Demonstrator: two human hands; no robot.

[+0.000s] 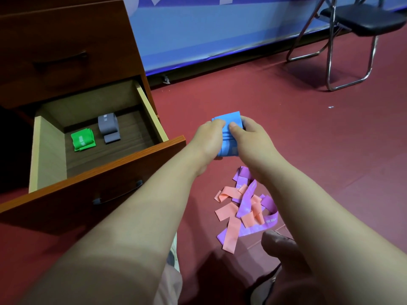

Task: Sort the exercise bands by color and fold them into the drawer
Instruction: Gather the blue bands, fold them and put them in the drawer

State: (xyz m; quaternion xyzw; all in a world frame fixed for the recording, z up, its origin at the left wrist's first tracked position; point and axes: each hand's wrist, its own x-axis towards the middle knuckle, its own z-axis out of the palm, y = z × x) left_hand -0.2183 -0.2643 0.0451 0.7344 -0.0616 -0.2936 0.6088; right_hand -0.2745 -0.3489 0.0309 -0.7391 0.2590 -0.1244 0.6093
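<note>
Your bare forearms [132, 216] reach forward; your left hand [208, 137] and right hand [247, 135] both pinch the folded blue elastic exercise band [229, 126] above the dark-red floor [308, 139], right of the open wooden drawer [47, 150].

Soft, moderate indoor light falls from above. The floor [308, 128] has a dull sheen at far right, where the chair [363, 18] casts a faint, diffuse shadow. The left edge beside the cabinet [66, 40] sinks to near black, and the drawer [46, 155] is shaded inside. Dark shadow pools under the forearms [136, 216], which look soft and swollen. The blue band [229, 126] is crisp. Straight edges bow toward the borders.
</note>
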